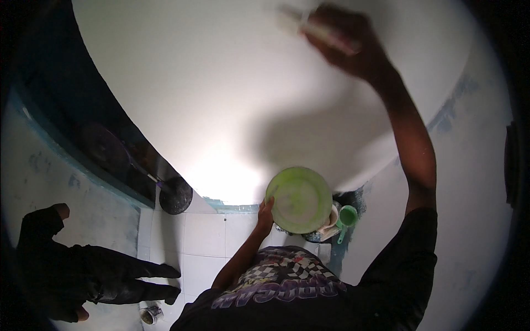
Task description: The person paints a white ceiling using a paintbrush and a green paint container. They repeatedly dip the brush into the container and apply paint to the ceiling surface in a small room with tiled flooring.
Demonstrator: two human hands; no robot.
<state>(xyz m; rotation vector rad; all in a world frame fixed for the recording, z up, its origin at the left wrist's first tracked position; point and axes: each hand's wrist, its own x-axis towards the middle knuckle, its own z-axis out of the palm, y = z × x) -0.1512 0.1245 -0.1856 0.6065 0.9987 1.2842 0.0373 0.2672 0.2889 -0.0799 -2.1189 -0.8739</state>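
Observation:
Raised high in front of the white wall (221, 83), my right hand (359, 52) is closed around a blurred, paintbrush-like tool (326, 36) with a pale handle. Its flat end points left at the wall; motion smear hides whether it touches. Low in front of my torso, my left hand (265, 219) grips the left rim of a round green plate (301, 201). A thin whitish film covers much of the plate's face.
A green dipper (348, 215) and other containers stand right of the plate, partly hidden. A person in dark clothes (105, 273) stands at left. Near their feet is a small white bucket (153, 314). A dark round object (175, 196) sits by the wall's lower left edge.

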